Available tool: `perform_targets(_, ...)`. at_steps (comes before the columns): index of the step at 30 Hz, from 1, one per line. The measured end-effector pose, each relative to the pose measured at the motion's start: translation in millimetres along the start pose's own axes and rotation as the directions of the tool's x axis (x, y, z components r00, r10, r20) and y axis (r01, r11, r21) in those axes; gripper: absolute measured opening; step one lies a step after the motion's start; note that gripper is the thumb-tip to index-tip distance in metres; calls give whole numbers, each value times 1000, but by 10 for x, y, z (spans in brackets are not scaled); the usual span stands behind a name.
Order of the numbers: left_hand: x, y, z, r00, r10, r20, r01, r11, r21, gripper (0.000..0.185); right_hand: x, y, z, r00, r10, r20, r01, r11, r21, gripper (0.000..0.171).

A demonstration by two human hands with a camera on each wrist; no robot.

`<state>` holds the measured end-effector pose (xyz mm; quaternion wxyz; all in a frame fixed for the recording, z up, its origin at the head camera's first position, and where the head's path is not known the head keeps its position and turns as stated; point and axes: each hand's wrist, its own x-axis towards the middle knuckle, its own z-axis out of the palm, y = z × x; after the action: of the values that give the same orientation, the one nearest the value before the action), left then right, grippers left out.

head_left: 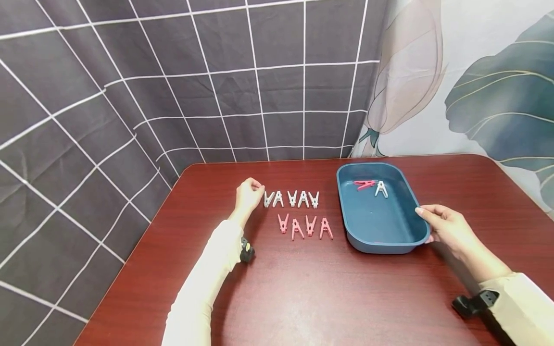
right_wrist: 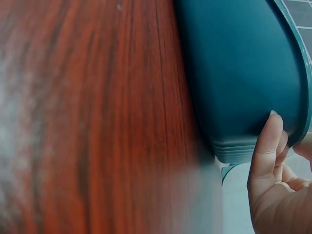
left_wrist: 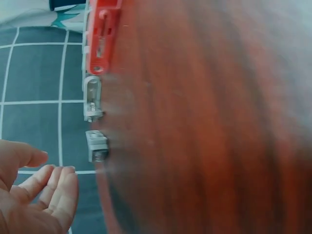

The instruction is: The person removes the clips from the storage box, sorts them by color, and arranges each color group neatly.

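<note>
Beside the left end of a row of several white clothespins (head_left: 303,199), my left hand (head_left: 249,196) hovers with its fingertips close to the end one. The left wrist view shows a gap between thumb and fingers of this left hand (left_wrist: 44,195), with nothing held, and a white clothespin (left_wrist: 97,146) apart from it. Several red clothespins (head_left: 310,225) form a second row nearer me. My right hand (head_left: 447,228) grips the right side of a blue plastic bin (head_left: 372,247), thumb at the rim and fingers against the outer wall (right_wrist: 234,97).
Inside the bin lie one red clothespin (head_left: 364,184) and one white clothespin (head_left: 381,189), near its far end. Everything rests on a reddish-brown wooden table (head_left: 303,298). A dark grid-patterned curtain (head_left: 225,91) hangs behind and left; a leaf-patterned one (head_left: 484,105) hangs behind right.
</note>
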<state>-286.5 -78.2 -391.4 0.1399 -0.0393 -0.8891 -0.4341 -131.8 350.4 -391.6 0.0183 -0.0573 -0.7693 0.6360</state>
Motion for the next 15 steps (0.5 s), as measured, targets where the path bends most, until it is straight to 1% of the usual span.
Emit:
perform_targets(4, 27, 111, 9, 999, 16, -31, -17, 999, -39, 11, 0, 1, -12, 1000, 4, 7, -4, 1000, 12, 19)
perform_targets(7, 42, 200, 53, 999, 32, -44, -35, 997, -66, 10, 4, 4, -24, 1000, 11, 6, -11, 1000, 17, 18)
perform_targets(9, 38, 253, 93, 998, 46, -51, -50, 995, -83, 9, 10, 4, -25, 1000, 19, 10, -19, 1000, 25, 17)
perform_targets(12, 13, 329, 174, 995, 81, -59, -88, 990, -108, 8, 13, 5, -22, 1000, 22, 22, -24, 998, 63, 17)
perform_targets(15, -17, 439, 275, 992, 119, -47, -124, 982, -140, 8, 3, 4, -25, 999, 17, 31, -20, 996, 92, 17)
